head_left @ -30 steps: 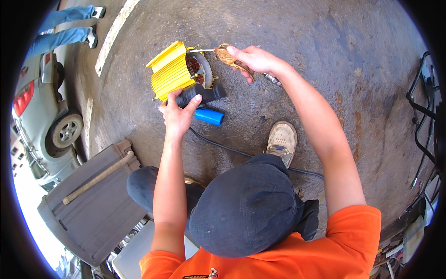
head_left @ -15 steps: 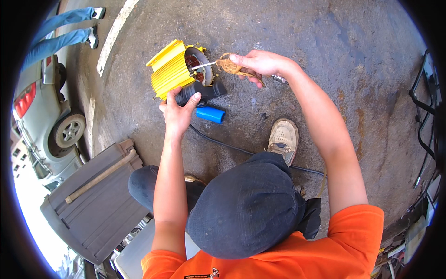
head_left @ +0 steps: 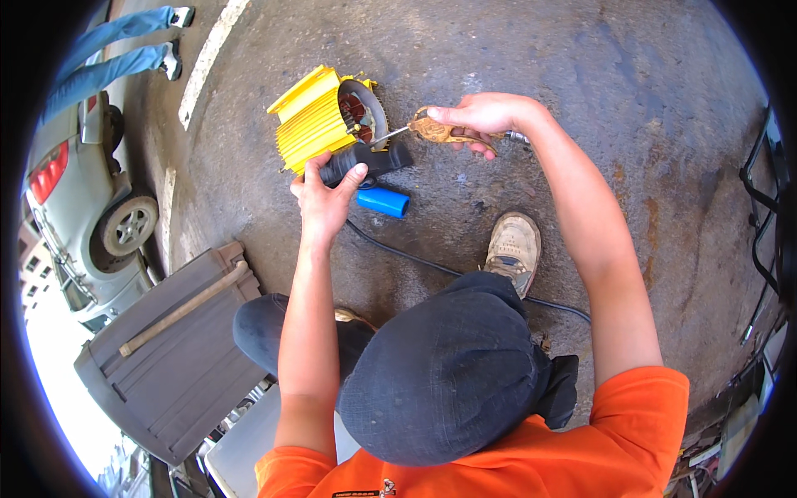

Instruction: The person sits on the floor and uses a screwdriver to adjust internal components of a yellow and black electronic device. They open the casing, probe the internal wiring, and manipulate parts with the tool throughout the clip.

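Forearms point(head_left: 309, 357) stretch far as I watch: left hand point(head_left: 326, 203) grasping a black cylindrical part point(head_left: 362, 161) beside the finned yellow motor housing point(head_left: 317, 120) on rough pavement point(head_left: 498, 50); right hand point(head_left: 490, 116), bent inward, clutching a tan blow gun point(head_left: 433, 129), metal nozzle point(head_left: 393, 134) leftward.

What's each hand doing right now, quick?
Left hand: closed on the black part beside the yellow finned housing.
Right hand: closed, holding the tan blow gun.

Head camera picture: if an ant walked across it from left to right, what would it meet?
Red car taillight → wooden stick → yellow finned motor housing → air blow gun → black metal frame.
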Tool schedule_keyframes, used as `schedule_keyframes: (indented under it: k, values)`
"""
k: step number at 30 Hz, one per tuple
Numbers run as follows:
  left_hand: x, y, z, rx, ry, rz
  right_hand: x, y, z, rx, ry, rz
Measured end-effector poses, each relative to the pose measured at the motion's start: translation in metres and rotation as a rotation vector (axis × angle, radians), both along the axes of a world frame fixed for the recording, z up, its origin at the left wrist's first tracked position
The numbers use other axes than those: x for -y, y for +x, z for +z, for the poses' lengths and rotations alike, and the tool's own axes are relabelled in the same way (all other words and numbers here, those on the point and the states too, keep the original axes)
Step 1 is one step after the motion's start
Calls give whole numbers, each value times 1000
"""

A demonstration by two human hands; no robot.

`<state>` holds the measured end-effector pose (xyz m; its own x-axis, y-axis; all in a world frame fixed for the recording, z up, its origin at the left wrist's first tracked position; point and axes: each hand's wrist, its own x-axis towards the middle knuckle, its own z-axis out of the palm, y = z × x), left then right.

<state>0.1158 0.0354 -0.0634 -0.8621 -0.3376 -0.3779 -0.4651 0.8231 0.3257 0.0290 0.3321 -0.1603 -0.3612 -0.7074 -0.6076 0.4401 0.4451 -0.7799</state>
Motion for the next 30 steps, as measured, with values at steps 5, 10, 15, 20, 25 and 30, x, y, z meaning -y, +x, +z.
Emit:
schedule_keyframes:
  k: [5, 10, 15, 20, 25, 30]
  values:
    - [-4, 0, 3, -5, 10, 15, 2, 0, -11, -87, 171, 46]
    - [-2, 1, 0, -2, -10, 4, 17, -1, -12, -258, 236, -6]
    - [-2, 0, 2, 8, -8, 8, 21, 2, 2, -197, 230, 13]
    - [-1, 1, 0, -3, -11, 2, 15, 3, -6, -156, 226, 14]
    - [-3, 1, 1, -3, -21, -3, 24, -3, -6, -281, 261, -157]
    - [-3, 1, 1, 0, -9, 4, 27, -2, 3, -307, 233, -108]
